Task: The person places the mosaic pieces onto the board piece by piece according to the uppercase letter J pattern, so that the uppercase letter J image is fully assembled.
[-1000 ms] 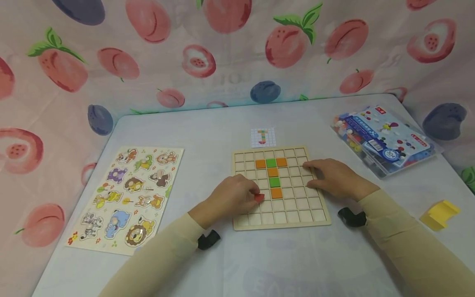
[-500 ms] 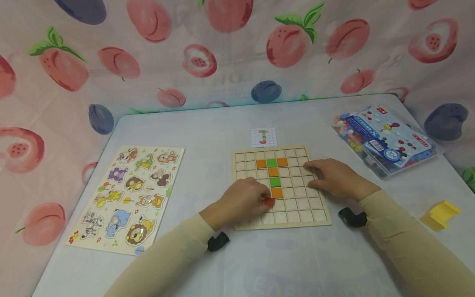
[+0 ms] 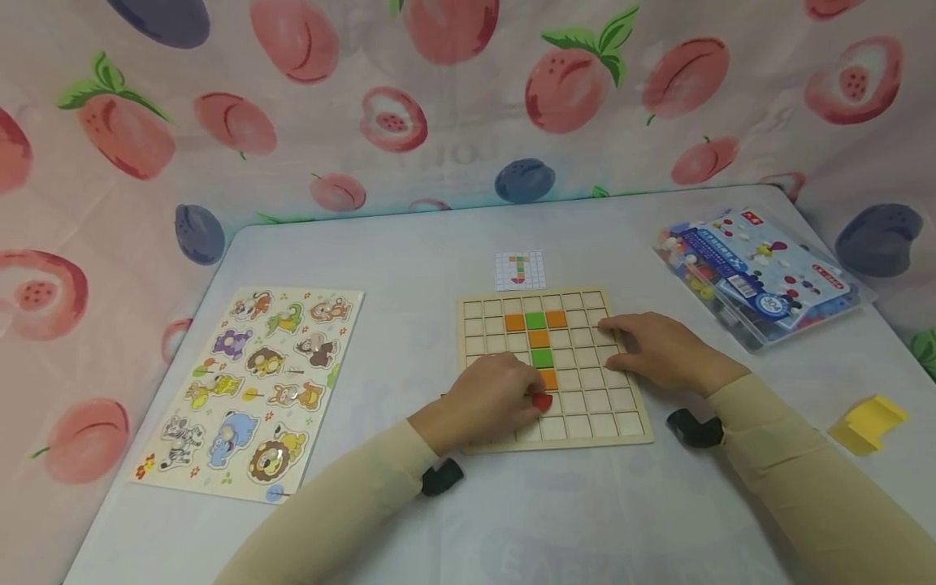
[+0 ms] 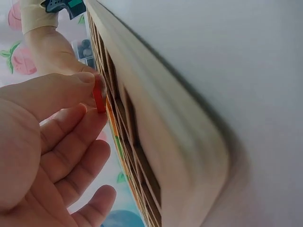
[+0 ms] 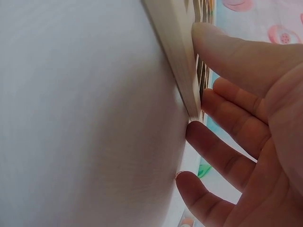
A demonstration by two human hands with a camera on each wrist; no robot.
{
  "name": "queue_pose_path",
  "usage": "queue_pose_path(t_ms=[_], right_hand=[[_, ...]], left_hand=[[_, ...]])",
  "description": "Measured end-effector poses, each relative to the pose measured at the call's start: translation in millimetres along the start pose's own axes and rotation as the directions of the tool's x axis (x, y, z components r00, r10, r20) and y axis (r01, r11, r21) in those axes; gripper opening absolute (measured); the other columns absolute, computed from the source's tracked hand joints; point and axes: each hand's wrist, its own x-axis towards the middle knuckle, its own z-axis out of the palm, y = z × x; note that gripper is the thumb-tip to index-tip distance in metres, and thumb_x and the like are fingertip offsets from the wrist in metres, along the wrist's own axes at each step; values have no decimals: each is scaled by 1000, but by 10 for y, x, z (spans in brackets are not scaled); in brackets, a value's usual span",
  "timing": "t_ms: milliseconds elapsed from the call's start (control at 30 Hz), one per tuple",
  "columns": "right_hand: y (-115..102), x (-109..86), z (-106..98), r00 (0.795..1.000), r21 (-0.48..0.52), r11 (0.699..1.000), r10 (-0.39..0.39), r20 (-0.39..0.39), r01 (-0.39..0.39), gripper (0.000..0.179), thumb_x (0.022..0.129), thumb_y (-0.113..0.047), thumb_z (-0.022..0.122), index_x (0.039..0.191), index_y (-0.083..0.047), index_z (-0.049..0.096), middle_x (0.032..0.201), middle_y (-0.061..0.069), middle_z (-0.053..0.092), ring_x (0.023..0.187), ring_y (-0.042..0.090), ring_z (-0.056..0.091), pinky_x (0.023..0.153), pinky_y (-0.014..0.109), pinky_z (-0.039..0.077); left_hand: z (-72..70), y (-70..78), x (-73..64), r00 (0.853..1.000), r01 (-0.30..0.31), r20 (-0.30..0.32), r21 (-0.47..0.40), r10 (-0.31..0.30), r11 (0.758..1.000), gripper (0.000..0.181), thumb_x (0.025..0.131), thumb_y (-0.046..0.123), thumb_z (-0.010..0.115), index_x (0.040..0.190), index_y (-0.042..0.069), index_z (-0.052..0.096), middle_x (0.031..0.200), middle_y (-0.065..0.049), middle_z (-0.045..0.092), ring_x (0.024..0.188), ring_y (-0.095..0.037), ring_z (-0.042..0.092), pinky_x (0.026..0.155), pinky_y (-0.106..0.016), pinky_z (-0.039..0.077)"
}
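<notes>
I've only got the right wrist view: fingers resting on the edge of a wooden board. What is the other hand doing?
Observer: The left hand pinches a red piece over the grid board.
Operator: Where on the board?
Observer: Just below the lowest orange tile, in line with the column of orange and green tiles.
Operator: Is there anything to copy from?
Observer: A small pattern card lies beyond the board's far edge.

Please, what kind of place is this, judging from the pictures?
Probably a home play or craft corner, though I cannot be sure. A pale table carries a wooden grid board, an animal puzzle and a box of small pieces. A fruit-printed cloth hangs behind it.
</notes>
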Motion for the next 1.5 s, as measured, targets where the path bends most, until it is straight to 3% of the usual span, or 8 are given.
queue_pose_path(t_ms=[433,1500], right_hand=[[2,-2,-9,1000,8,1000,-8,-3,8,58,93,-27,72,141,1,54,139,26,54,129,47,47,106,60,35],[-4,-5,-10,1000,18,1000,-3,1,3,58,93,-27,72,141,1,54,139,26,54,128,47,47,106,60,35]], left_hand=[[49,-8,32,1000,-7,-28,11,8,1000,10,89,21,75,96,16,77,83,11,67,84,-10,57,78,-25,47],[74,6,80,1000,21,-11,19,-21,1000,8,89,25,75,93,18,76,81,13,65,82,-9,57,72,-24,47]])
